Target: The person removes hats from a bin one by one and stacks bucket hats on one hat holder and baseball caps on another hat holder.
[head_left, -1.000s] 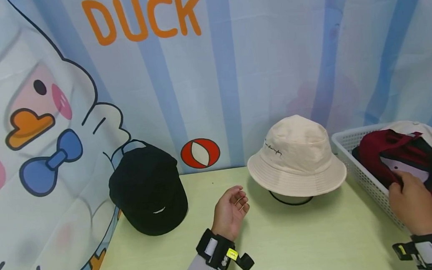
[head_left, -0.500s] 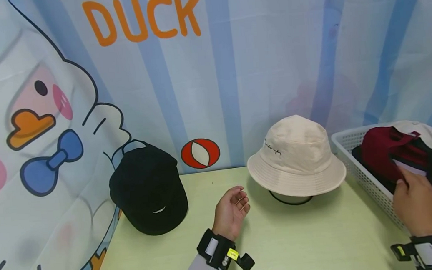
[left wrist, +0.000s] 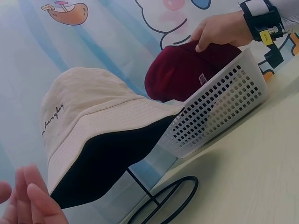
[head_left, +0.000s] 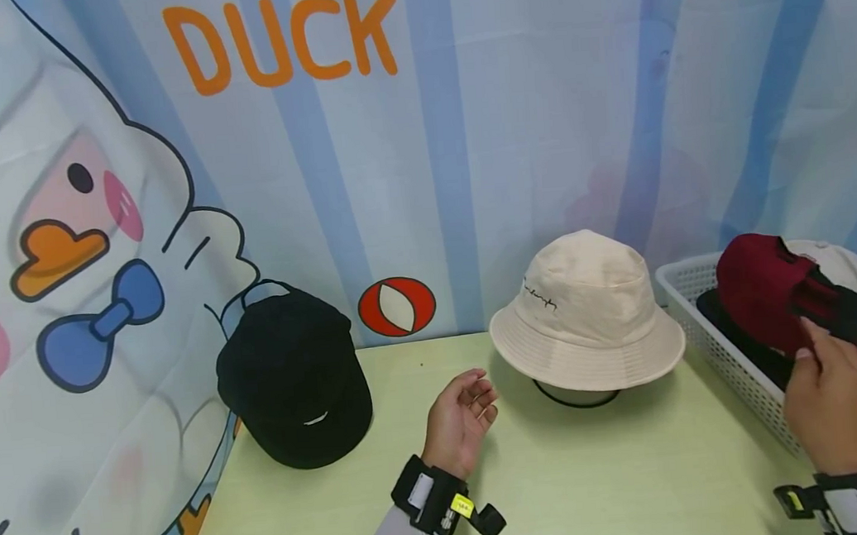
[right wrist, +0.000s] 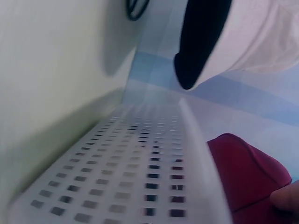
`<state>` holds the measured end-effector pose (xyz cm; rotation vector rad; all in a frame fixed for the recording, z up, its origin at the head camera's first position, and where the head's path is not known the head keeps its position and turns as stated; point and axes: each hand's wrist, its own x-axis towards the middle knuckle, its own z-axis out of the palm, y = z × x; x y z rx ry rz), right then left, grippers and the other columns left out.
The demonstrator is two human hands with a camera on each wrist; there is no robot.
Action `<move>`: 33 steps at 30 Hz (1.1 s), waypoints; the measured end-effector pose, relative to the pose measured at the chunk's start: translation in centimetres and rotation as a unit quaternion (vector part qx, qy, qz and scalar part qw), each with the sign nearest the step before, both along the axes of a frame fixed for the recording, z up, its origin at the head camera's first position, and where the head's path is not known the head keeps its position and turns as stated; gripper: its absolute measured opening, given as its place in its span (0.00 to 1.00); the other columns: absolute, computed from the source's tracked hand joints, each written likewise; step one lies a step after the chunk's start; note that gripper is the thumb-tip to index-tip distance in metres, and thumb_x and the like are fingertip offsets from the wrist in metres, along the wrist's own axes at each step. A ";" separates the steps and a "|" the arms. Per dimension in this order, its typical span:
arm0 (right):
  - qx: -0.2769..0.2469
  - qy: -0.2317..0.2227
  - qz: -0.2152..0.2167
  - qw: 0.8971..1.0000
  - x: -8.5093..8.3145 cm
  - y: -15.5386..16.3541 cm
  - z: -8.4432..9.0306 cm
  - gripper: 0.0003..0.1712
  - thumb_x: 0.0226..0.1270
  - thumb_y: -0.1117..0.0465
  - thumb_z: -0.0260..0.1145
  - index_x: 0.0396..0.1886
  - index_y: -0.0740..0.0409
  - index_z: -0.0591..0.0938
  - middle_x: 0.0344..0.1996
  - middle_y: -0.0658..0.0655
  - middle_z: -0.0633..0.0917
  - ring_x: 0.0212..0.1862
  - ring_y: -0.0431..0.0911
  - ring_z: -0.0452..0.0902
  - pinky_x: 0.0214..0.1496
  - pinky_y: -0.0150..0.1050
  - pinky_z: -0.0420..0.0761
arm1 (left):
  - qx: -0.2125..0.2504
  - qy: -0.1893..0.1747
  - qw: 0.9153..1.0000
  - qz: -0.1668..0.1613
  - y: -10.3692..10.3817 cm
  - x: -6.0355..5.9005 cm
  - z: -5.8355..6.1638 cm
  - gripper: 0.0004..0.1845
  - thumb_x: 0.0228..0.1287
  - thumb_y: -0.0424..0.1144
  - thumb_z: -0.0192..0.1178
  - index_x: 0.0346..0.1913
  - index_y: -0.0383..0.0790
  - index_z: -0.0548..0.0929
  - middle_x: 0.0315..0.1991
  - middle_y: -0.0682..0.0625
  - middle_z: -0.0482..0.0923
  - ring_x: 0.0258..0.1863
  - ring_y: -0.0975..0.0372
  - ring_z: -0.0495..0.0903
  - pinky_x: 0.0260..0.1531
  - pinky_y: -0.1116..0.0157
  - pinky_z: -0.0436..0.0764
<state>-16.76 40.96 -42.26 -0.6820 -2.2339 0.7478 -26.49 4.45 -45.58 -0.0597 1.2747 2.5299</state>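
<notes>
From the head camera, the right hand (head_left: 833, 401) gripped a dark red cap (head_left: 769, 289) at its back, fingers curled onto the fabric, and held it raised above the white plastic basket (head_left: 710, 339) at the right edge of the pale green table (head_left: 562, 474). More caps lay in the basket beneath it, one black and one whitish (only partly seen). The left hand (head_left: 457, 419) rested on the table near the middle, palm turned up, fingers loosely curled and holding nothing. A beige bucket hat (head_left: 587, 310) sat on a thin wire stand (head_left: 579, 396) between the left hand and the basket, and a black cap (head_left: 294, 376) stood at the left against the cartoon duck backdrop (head_left: 98, 241).

From the left wrist camera, the relaxed fingertips (left wrist: 32, 196) of the left hand showed at the lower left, empty, just below the brim of the bucket hat (left wrist: 93, 121). The stand's black ring (left wrist: 168, 200) lay on the table under it. Beyond, the right hand (left wrist: 219, 30) pinched the red cap (left wrist: 182, 77) over the basket (left wrist: 219, 107).

From the right wrist camera, the picture was blurred. The basket's perforated wall (right wrist: 140, 172) filled the lower part, the red cap (right wrist: 247, 177) was at the right with a fingertip (right wrist: 287, 198) on it, and the bucket hat (right wrist: 243, 37) was at the top.
</notes>
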 end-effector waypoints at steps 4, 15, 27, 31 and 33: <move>0.003 0.019 -0.002 1.000 0.0 -0.5 0.6 0.28 0.82 0.63 0.39 0.78 0.61 0.63 0.66 0.78 0.71 0.66 0.74 0.67 0.70 0.68 0.65 | -0.003 0.003 1.000 -0.008 -0.1 0.1 0.1 0.11 0.74 0.40 0.52 0.51 0.40 0.79 0.36 0.56 0.82 0.41 0.64 0.81 0.40 0.71 0.78; -0.009 0.055 0.001 0.998 0.3 -1.9 1.3 0.28 0.83 0.60 0.39 0.78 0.56 0.63 0.67 0.74 0.72 0.67 0.72 0.68 0.69 0.68 0.66 | -0.013 -0.002 1.000 -0.017 0.0 0.2 0.4 0.15 0.74 0.41 0.52 0.57 0.39 0.78 0.38 0.57 0.84 0.43 0.64 0.83 0.42 0.70 0.80; -0.005 0.120 0.009 0.993 0.6 -3.1 1.9 0.27 0.83 0.59 0.41 0.77 0.54 0.66 0.64 0.74 0.74 0.64 0.72 0.70 0.65 0.70 0.69 | -0.023 0.010 0.999 -0.036 0.1 0.4 0.4 0.20 0.75 0.43 0.52 0.63 0.37 0.75 0.44 0.55 0.84 0.45 0.64 0.83 0.45 0.70 0.79; -0.010 0.143 0.011 0.990 1.0 -3.6 2.0 0.27 0.83 0.59 0.42 0.76 0.56 0.67 0.63 0.73 0.75 0.62 0.71 0.71 0.63 0.67 0.69 | -0.026 0.013 0.999 -0.040 0.1 0.4 0.5 0.20 0.75 0.43 0.51 0.63 0.37 0.75 0.46 0.54 0.84 0.46 0.64 0.83 0.46 0.69 0.79; -0.009 0.159 0.009 0.987 1.2 -3.8 2.1 0.26 0.82 0.59 0.43 0.74 0.58 0.69 0.62 0.74 0.75 0.60 0.69 0.71 0.62 0.58 0.70 | -0.026 0.015 0.999 -0.041 0.2 0.4 0.5 0.20 0.74 0.43 0.52 0.63 0.37 0.75 0.45 0.54 0.84 0.47 0.63 0.83 0.46 0.69 0.79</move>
